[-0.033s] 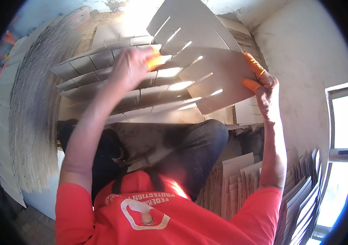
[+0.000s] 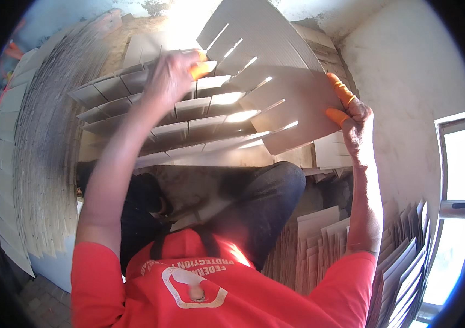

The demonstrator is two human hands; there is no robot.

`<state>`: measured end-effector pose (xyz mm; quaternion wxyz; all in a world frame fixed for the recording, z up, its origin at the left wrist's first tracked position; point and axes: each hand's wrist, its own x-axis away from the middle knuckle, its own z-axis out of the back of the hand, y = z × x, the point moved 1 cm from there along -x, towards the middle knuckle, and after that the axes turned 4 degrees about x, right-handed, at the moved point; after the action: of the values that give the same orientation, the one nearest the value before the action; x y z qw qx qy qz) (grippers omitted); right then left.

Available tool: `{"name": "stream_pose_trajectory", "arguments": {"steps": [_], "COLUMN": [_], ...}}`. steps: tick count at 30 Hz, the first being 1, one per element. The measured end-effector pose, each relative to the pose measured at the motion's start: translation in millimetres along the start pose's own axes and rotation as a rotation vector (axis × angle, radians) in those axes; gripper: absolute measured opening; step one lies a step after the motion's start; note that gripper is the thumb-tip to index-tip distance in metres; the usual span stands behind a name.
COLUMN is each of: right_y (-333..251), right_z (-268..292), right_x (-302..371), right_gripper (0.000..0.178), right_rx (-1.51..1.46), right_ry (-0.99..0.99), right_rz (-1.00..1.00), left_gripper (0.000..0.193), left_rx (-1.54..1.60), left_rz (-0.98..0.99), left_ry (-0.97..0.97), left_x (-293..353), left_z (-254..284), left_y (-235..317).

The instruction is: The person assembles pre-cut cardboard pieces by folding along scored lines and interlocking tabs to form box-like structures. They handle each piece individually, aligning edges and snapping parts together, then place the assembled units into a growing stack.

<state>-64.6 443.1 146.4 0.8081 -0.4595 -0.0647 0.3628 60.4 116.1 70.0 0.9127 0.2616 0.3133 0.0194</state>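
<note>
Sheet of slotted grey cardboard [image 2: 292,76] is edge-pinched by the right hand [image 2: 358,117]; left hand [image 2: 171,76], grip unclear, has been shifted, uncovering a pale cardboard strip [image 2: 214,83].

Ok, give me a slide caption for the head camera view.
Right hand gripping a slotted cardboard sheet, left hand by rows of cardboard strips.

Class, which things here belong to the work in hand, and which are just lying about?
In use:
slotted cardboard sheet, held in the right hand
cardboard strips, near the left hand
orange finger covers, on both hands

Apparently lying about:
cardboard stack at far left
cardboard pieces at lower right
</note>
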Motion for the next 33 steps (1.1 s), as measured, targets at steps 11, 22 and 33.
{"name": "stream_pose_trajectory", "arguments": {"steps": [11,22,33], "right_y": [-1.8,53.3,36.3], "right_z": [-7.3,-35.5,-92.0], "right_x": [-8.8,-8.6,4.9], "right_gripper": [0.066,0.019,0.075], "right_rx": [0.019,0.144,-0.261], "right_ry": [-0.107,-0.331,-0.422], "right_rz": [-0.067,-0.013,-0.433], "left_gripper": [0.003,0.001,0.007], "left_rx": [-0.211,-0.069,-0.149], "left_rz": [0.191,0.155,0.212], "left_ry": [-0.377,-0.168,-0.216], "left_x": [-62.7,-53.4,-52.0], "left_z": [-29.2,-45.4,-47.3], "left_y": [-123.8,-122.5,-127.5]}}
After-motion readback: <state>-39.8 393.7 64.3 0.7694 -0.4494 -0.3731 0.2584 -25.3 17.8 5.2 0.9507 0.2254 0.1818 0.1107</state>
